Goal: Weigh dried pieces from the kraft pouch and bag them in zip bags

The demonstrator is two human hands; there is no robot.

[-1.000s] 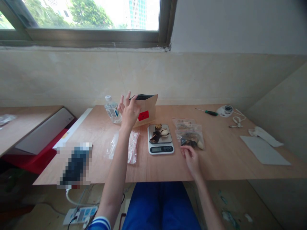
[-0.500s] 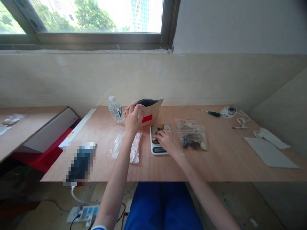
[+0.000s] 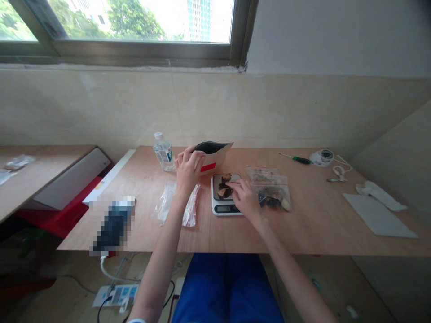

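Two hands work over one plywood table. Left hand: curled, gripping the side of a kraft pouch with a black lining and a red label; the pouch is held mouth up, its long edge running sideways, tilted with the right corner higher. Right hand: partly closed, fingertips down at dark and pale chunks on the pan of a digital scale; whether it has hold of a piece cannot be told. Chunks lie just left of the right hand, the nearer hand; the pouch mouth is beyond them and to the left. Also on the table: zip bag of similar chunks, clear plastic bag, water bottle, screwdriver. Behind: beige wall, window.
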